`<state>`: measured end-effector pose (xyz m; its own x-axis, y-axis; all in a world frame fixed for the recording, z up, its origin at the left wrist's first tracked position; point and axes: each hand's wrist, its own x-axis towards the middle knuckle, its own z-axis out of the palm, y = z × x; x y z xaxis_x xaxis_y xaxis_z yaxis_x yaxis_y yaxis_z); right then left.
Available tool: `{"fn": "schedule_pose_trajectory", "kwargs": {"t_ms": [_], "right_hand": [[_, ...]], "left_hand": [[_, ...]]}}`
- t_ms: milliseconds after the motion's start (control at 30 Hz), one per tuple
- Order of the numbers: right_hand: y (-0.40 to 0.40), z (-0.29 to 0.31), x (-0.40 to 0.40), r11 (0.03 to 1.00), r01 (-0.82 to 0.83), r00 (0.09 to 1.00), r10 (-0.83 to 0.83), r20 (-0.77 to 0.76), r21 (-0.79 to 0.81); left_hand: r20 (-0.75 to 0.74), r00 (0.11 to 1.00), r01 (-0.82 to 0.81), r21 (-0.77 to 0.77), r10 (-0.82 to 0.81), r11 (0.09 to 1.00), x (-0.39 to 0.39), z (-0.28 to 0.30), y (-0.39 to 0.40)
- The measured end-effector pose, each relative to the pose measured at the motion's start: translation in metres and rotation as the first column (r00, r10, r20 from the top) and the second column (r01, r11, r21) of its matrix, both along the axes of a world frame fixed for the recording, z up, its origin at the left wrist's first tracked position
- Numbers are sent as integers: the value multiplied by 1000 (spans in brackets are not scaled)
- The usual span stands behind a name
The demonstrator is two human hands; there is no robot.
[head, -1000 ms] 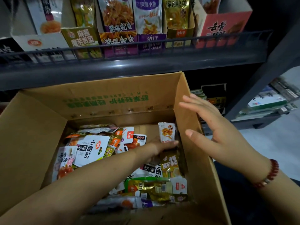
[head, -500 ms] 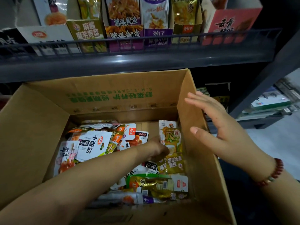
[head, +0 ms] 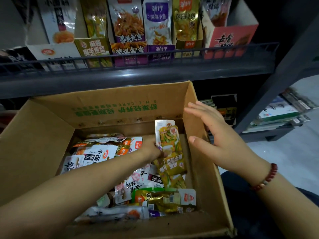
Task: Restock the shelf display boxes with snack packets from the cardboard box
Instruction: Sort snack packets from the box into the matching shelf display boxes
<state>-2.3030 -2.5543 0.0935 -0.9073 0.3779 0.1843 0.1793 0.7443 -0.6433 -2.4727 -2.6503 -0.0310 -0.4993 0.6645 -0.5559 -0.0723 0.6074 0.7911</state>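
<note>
Two bare hands work at an open cardboard box [head: 43, 152] that sits below a dark metal shelf [head: 120, 78]. The left hand [head: 151, 149] reaches down into the box, and its fingers pinch a yellow-green snack packet [head: 170, 144] near the middle of its left edge, lifting its upper end so it stands nearly upright against the box's right inner wall. A second packet of the same yellow-green kind [head: 174, 169] lies just below it, overlapping its lower end; whether the hand holds that one too I cannot tell. The right hand [head: 222, 140] hovers at the box's right wall, fingers straight and spread wide, holding nothing; its fingertips extend past the top edge of the wall, and whether the palm touches the cardboard is unclear. A red bead bracelet [head: 265, 178] circles the right wrist.

Many loose snack packets [head: 96, 152] fill the floor of the box, white ones at the left and gold and green ones near the front. On the shelf above, behind a low wire rail [head: 155, 54], stands a row of display boxes [head: 93, 49] with packets upright in them, white, olive, purple, gold and pink from left to right. Stacked goods [head: 279, 112] lie on a lower shelf at the far right.
</note>
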Motion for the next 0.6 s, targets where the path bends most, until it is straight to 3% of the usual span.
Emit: {"fn": "schedule_pose_trajectory", "kwargs": {"t_ms": [200,300,467,600], "right_hand": [[-4,5,-3,998,34,998,-36,46,49],[-11,10,-7,997,65,997,-67,39,40],[-28,19,-17,982,106,991,-118,69,154],[-39,29,-29,989,132,983,-139,120,71]], "left_hand": [[-79,994,-67,89,74,994,-17,53,-22],[-69,985,-139,210,156,968,-18,85,-40],[88,925,-371,411,369,833,-14,130,-65],[234,884,-468,469,406,749,-9,149,-77]]}}
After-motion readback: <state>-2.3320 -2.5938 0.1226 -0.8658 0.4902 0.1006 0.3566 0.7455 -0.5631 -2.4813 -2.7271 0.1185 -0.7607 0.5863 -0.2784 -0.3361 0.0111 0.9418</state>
